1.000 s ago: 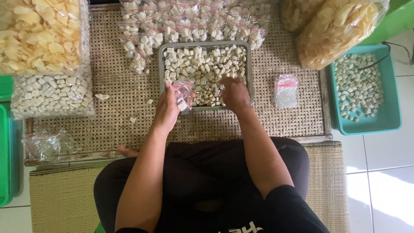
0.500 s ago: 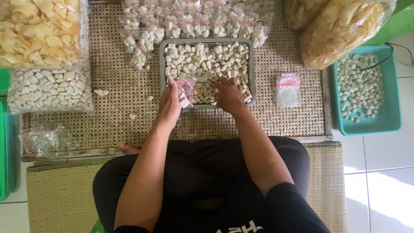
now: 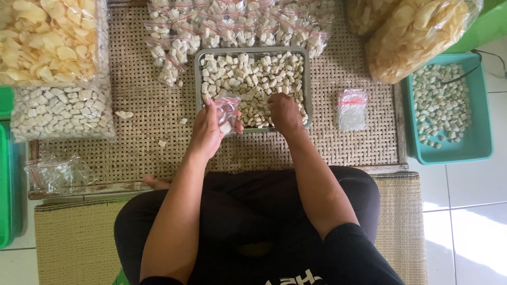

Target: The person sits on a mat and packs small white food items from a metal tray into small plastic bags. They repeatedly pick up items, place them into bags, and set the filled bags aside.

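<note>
Small clear bag in left hand; right hand on tray pieces.

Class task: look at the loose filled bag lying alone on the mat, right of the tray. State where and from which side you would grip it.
Grip the small filled bag by its red-striped top edge, coming from above on the far side. It lies flat with that strip away from the person, and the pieces bulge below it, so the thin top probably pinches easiest.

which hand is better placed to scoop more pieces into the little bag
Right, probably. The right hand is already down among the white pieces in the grey tray, while the left hand is busy holding the small clear bag at the tray's near edge.
</note>
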